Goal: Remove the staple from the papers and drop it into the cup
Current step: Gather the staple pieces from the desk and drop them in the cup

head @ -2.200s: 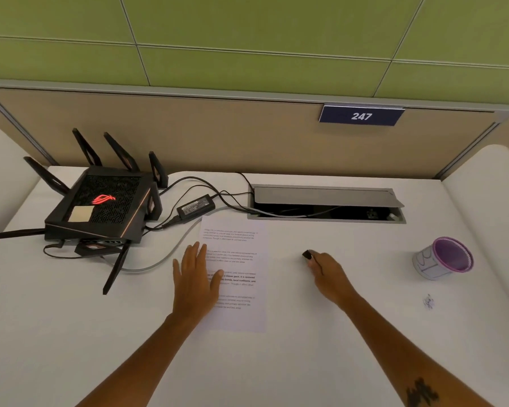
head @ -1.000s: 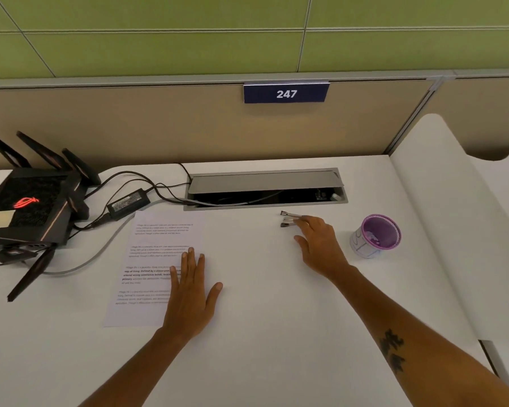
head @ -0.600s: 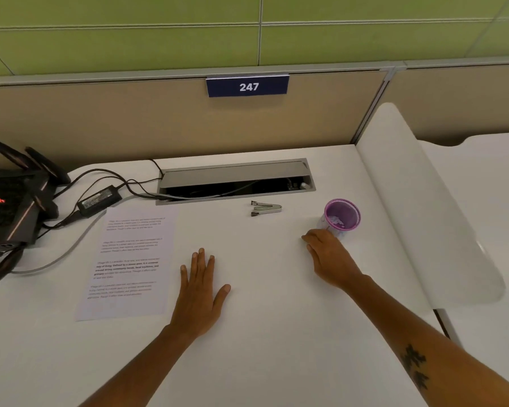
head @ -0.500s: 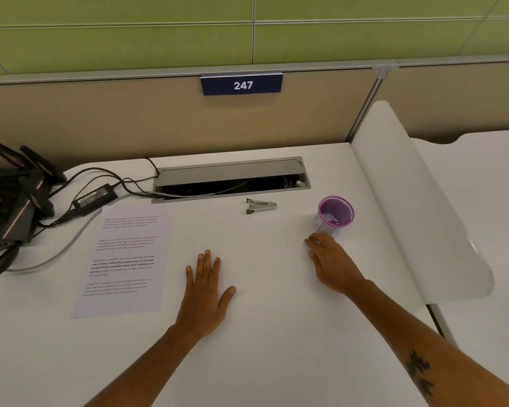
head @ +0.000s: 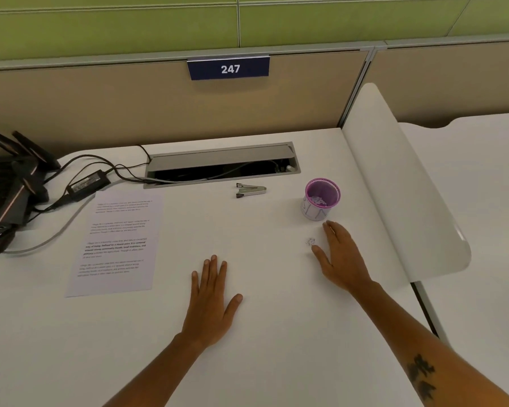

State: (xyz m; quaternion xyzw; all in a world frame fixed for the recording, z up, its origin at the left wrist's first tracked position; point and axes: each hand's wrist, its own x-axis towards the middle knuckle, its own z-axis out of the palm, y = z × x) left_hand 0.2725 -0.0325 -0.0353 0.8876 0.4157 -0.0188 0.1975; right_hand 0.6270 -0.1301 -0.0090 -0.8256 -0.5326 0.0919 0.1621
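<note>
Both hands lie flat and released on white bench (head: 276, 348): left hand (head: 210, 298) right of white printed paper sheet (head: 115, 242), right hand (head: 340, 257) just below small purple-rimmed cup (head: 321, 199). Tiny silvery staple cluster (head: 310, 241) sits beside right thumb; more staples inside cup. Metal staple remover (head: 250, 190) lies near grey cable tray (head: 221, 164).

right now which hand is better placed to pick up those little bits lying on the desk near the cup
Right. The right hand lies open right beside the small bits, just in front of the purple cup. The left hand rests flat on the desk, farther from both.
</note>
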